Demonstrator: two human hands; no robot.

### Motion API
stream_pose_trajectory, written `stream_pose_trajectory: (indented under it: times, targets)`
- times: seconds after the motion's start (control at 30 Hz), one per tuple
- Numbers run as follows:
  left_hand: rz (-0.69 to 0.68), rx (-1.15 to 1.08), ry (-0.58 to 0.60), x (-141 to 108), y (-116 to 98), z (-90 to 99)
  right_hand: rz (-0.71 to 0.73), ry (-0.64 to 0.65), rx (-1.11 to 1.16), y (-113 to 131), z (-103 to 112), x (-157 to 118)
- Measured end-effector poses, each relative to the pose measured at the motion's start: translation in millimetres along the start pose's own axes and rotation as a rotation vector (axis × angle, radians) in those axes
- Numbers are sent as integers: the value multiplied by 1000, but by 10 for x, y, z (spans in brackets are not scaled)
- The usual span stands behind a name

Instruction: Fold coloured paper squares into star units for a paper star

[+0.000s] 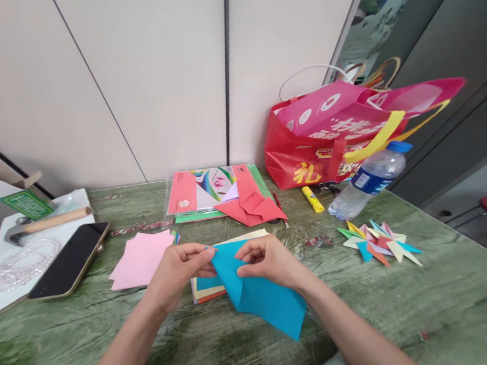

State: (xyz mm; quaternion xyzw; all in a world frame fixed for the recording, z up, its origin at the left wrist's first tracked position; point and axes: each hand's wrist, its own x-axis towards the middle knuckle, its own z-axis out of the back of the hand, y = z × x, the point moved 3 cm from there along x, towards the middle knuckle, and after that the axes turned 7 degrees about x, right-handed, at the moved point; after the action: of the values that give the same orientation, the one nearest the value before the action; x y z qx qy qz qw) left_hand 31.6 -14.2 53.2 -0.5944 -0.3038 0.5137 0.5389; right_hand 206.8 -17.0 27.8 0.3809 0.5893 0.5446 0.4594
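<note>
A sheet of blue paper (pixel 265 300) is raised above the table, bent along a crease, with one lower corner hanging to the right. My left hand (pixel 193 260) pinches its upper left corner between thumb and fingers. On its upper part, my right hand (pixel 264 258) has thumb and forefinger closed on the sheet. Under both hands lies a stack of coloured paper (pixel 210 292), with cream, orange and blue edges showing. Left of it sits a pile of pink paper squares (pixel 142 259). Behind the hands, a folded red paper (pixel 254 207) rests against packaged paper (pixel 185 192).
At right are folded multicoloured paper stars (pixel 381 242), a water bottle (pixel 367 181), a yellow glue stick (pixel 313 199) and a red gift bag (pixel 303 138). On the left lie a phone (pixel 70 261), a hammer (pixel 56 219), a beaded strand (pixel 22 267) and a green box (pixel 28 204).
</note>
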Motion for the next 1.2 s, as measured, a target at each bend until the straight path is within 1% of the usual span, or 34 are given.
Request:
stream_pose_trajectory:
  times: [0.1,0.23,0.73,0.83,0.97,1.2]
  targets:
    - [-2,3,-27,3,-12,48,-8,4,-5,-7,-2,3]
    - [8,14,-25,10,7,80,-18,0,-12,-7,-3,0]
    - [23,2,-65,24,79,109,-54,36,46,-21,-16,-2]
    - [19,5,-52,16,72,115,-37,25,21,-16,-10,0]
    - [43,-1,2,28,71,125,-23,11,-2,-21,2,5]
    - [50,11,-13,18,46,151,-21,16,2,-38,7,11]
